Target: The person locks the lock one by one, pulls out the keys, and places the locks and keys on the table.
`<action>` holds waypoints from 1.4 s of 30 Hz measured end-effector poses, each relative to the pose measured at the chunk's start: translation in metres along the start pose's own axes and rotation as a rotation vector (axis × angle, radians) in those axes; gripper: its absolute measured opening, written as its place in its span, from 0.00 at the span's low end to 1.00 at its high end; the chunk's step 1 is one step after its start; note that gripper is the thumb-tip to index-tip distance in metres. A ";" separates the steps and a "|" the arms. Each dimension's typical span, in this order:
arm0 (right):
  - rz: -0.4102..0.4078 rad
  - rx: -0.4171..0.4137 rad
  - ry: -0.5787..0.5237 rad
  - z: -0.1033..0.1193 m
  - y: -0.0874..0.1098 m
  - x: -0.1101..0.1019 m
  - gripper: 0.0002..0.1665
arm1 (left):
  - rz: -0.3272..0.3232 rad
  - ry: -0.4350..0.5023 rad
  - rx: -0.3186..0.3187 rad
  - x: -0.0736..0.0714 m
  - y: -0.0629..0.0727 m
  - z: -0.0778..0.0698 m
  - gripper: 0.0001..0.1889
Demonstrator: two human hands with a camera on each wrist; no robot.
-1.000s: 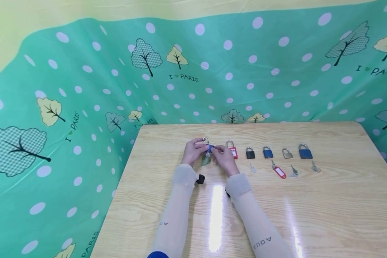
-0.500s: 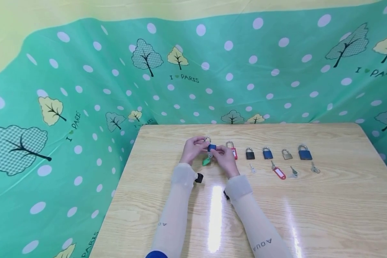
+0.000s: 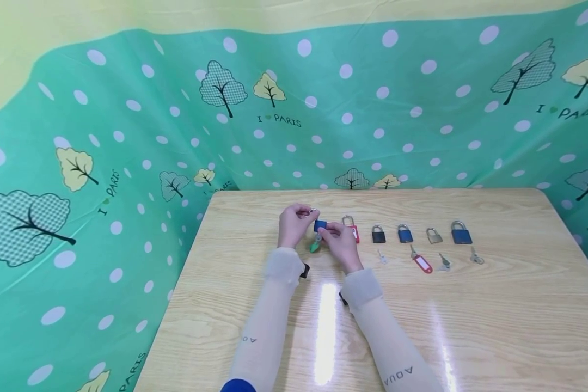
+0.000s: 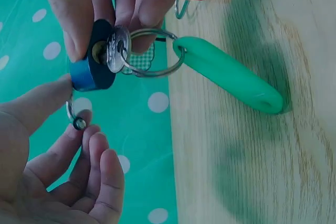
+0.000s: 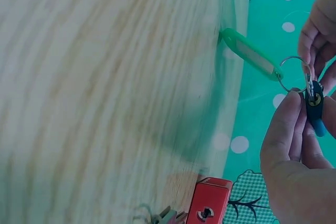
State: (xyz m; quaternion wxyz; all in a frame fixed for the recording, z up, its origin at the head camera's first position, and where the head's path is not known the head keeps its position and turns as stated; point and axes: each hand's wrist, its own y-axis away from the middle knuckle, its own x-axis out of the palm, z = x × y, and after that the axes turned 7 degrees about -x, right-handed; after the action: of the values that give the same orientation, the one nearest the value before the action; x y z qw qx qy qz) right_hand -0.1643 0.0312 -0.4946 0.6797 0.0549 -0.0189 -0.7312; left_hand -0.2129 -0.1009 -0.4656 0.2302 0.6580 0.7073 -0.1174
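Both hands hold a small blue padlock (image 3: 319,225) just above the table's left part. My left hand (image 3: 292,226) pinches its metal shackle, which stands open with its free end (image 4: 80,123) showing by the fingertips in the left wrist view. My right hand (image 3: 343,245) grips the lock body between thumb and fingers. A key (image 4: 116,50) sits in the keyhole on the underside. From its split ring (image 4: 157,72) hangs a green key tag (image 4: 231,74), whose far end reaches down close to the tabletop.
Right of my hands stretches a row of padlocks: red (image 3: 356,234), black (image 3: 379,237), blue (image 3: 405,235), brass-coloured (image 3: 434,238) and larger blue (image 3: 461,236). Keys lie before them, one with a red tag (image 3: 423,264). A patterned green curtain (image 3: 274,141) backs the wooden table (image 3: 215,305).
My left fingers have moved from the lock body up onto the shackle. My right fingers have shifted lower on the body, and the green tag has swung slightly.
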 end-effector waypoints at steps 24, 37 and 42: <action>-0.021 -0.093 0.034 0.011 0.006 0.002 0.17 | 0.268 0.135 0.053 0.003 0.005 -0.005 0.19; 0.007 -0.058 -0.025 0.011 0.007 0.001 0.21 | 0.358 0.368 0.037 0.005 0.002 0.001 0.19; 0.022 -0.071 -0.061 0.010 0.007 0.000 0.20 | 0.315 0.382 0.068 0.007 0.002 0.002 0.18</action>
State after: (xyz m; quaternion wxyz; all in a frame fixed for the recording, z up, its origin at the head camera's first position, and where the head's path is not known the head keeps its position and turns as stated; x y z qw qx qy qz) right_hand -0.1580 0.0300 -0.4838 0.6885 0.0083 -0.0144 -0.7251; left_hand -0.2113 -0.0956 -0.4700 0.0854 0.7777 0.6224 0.0228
